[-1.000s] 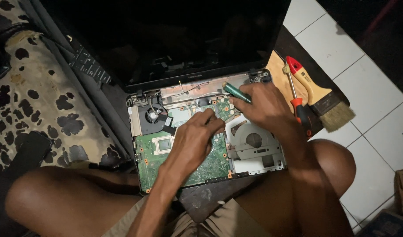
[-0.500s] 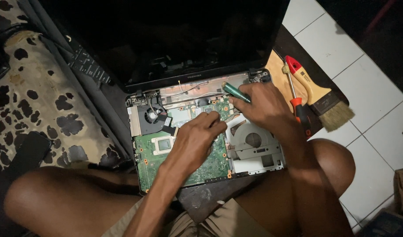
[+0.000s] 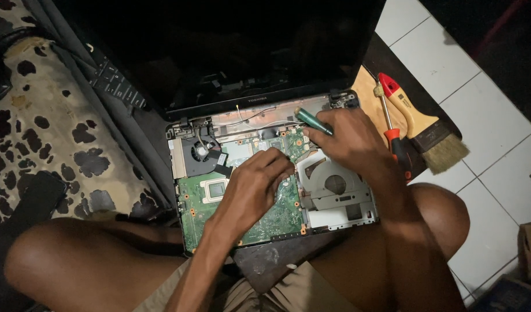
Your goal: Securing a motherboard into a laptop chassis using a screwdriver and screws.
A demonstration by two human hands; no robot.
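Little has shifted over the past second: both hands stay planted on the stripped laptop [image 3: 271, 190], the left hand [image 3: 256, 188] edging only slightly lower across the green motherboard [image 3: 202, 211]. Seen from the head camera, the opened machine rests on a dark board across the seated person's bare legs, its dark screen [image 3: 230, 46] tilted back above the exposed chassis, the round cooling fan [image 3: 200, 153] at upper left and the silver optical drive housing [image 3: 337, 193] at right. The left hand is curled, fingertips pressed together on the board's centre; whether they pinch a small part cannot be told. The right hand [image 3: 349, 141] is closed around a green-handled screwdriver [image 3: 311, 120], its handle jutting up and left from the fist, its tip hidden under the fingers near the board's upper right edge. By the look of it, a fastener or connector on the motherboard is being worked, a step that calls for a steady tip and a firm bracing hand. Both forearms reach in from below, the wrists bent downward. A red-handled screwdriver [image 3: 395, 133] and a paintbrush [image 3: 430, 136] lie just beside the laptop on the right, near the white tiled floor [image 3: 496, 173].
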